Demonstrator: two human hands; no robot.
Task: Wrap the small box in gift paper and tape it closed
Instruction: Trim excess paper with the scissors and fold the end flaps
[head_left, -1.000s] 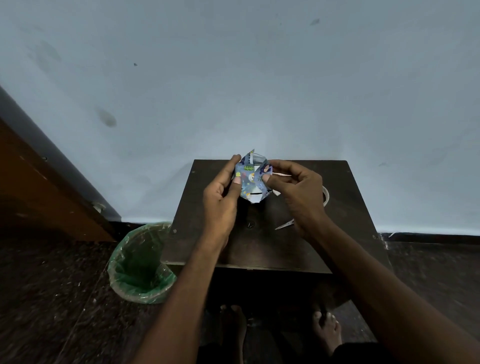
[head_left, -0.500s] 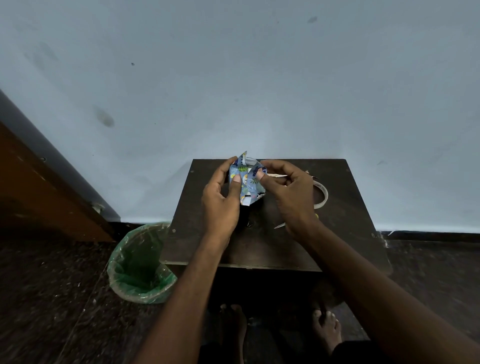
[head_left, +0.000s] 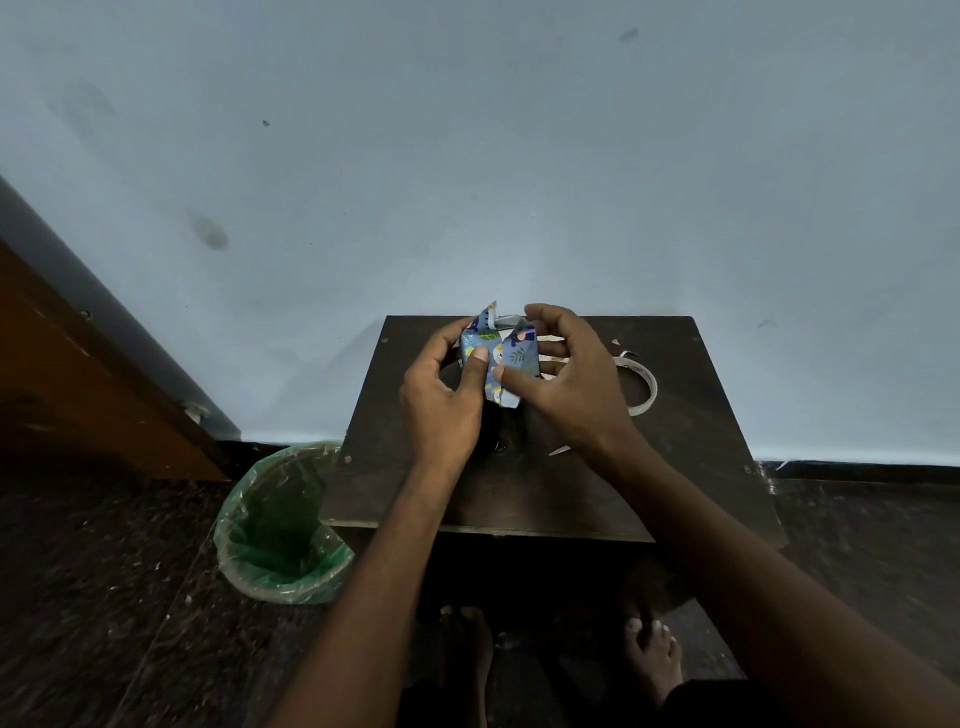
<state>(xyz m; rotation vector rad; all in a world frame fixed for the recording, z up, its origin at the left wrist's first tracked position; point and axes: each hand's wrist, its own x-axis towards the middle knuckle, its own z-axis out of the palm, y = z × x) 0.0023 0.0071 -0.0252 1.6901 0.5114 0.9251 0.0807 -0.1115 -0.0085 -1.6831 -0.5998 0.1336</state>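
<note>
Nearest the camera, two bare feet (head_left: 655, 656) stand on the dark speckled floor (head_left: 104, 597), with both forearms reaching forward above them. Down to the left of the grips, a bin lined with a green bag (head_left: 280, 530) sits on the floor against the near left corner of the dark worktop (head_left: 545, 499).

Above the middle of the worktop, the left hand (head_left: 441, 400) and the right hand (head_left: 571, 384) hold the small box (head_left: 501, 361) between them, lifted off the surface. The box is covered in blue gift paper (head_left: 514, 353) printed with leaves and small figures, and loose pointed flaps of the paper stand up at its far end. The left grip is clamped on the box, thumb pressed on the near face and fingers curled round the left side. The right grip is clamped on it too, thumb on the near face just beside the left thumb, fingers arched over the far right side.

Right of the right grip, a curled strip of tape (head_left: 644, 384) lies on the worktop. Under that wrist, a pale pointed piece (head_left: 560, 450) shows; what it is cannot be told. Beyond everything rises a pale blue wall (head_left: 519, 156), with a brown wooden panel (head_left: 78, 374) far to the left.
</note>
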